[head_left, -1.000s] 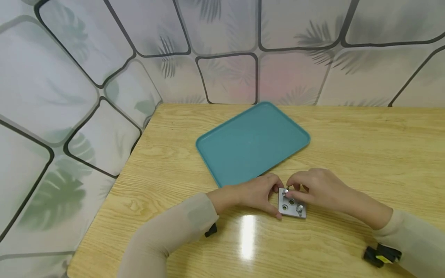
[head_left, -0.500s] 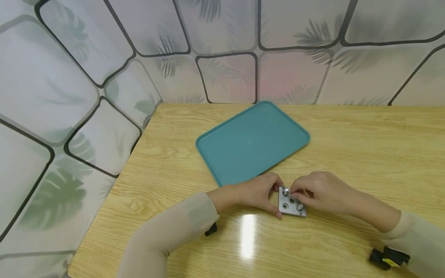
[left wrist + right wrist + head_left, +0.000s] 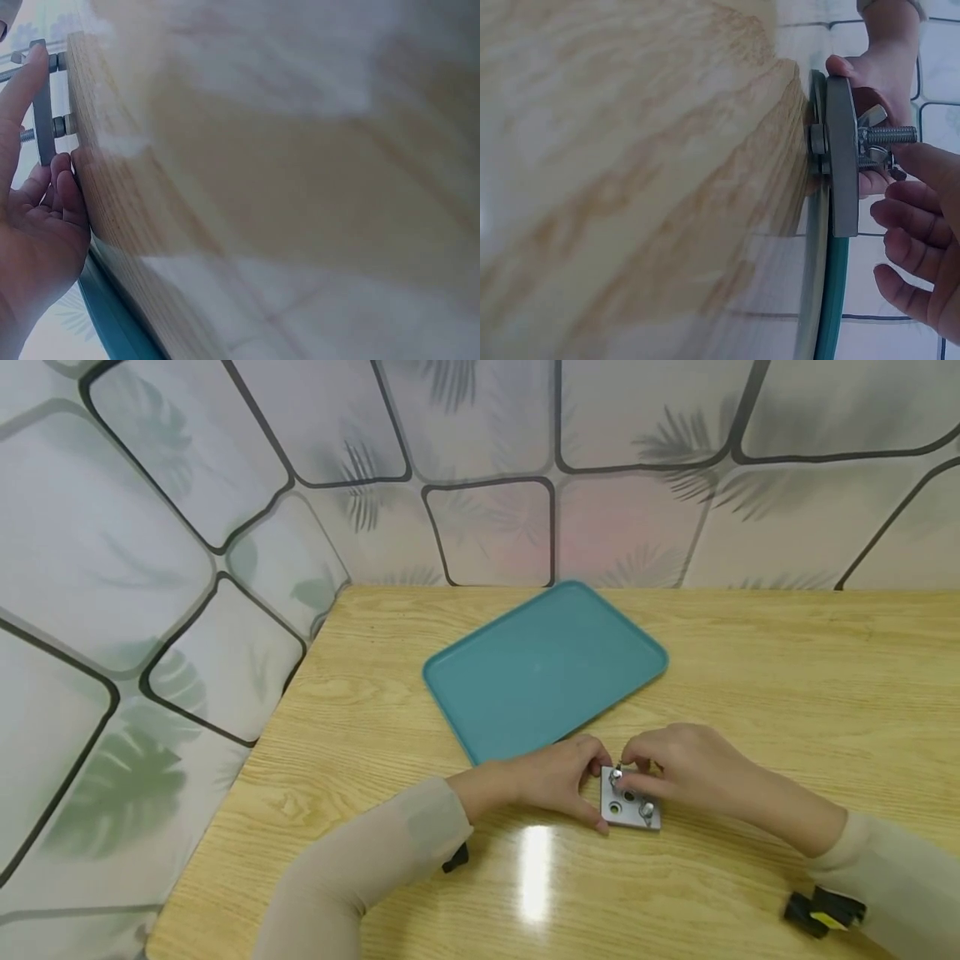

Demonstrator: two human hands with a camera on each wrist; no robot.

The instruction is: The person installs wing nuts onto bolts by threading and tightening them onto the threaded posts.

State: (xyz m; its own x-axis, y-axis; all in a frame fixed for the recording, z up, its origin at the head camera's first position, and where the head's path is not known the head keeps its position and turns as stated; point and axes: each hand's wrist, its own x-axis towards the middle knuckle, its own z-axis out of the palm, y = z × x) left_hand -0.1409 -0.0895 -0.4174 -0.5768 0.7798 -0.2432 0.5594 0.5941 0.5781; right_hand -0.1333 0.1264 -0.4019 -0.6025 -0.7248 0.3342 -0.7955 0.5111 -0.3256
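A small silver metal plate point(image 3: 609, 817) with holes stands slightly raised on bolt heads, as the wrist views show. Two bolts with wing nuts pass through it: one wing nut point(image 3: 616, 778) at the far left corner, the other wing nut point(image 3: 647, 811) at the near right. My left hand point(image 3: 558, 781) grips the plate's left side, thumb at the near corner and fingers at the far one. With thumb and forefinger, my right hand point(image 3: 690, 768) pinches the far-left wing nut. In the right wrist view, a threaded bolt point(image 3: 892, 135) sticks out past its wing nut point(image 3: 872, 116).
A teal tray point(image 3: 547, 668) lies at an angle behind the left hand, close to the plate. All of it rests on a wood-grain table point(image 3: 787, 693). A patterned wall covering point(image 3: 487, 535) rises at the back and left.
Half a second ago my right hand was drawn back slightly to the right, off the far-left wing nut; now it is back on it. The left hand and plate stay put.
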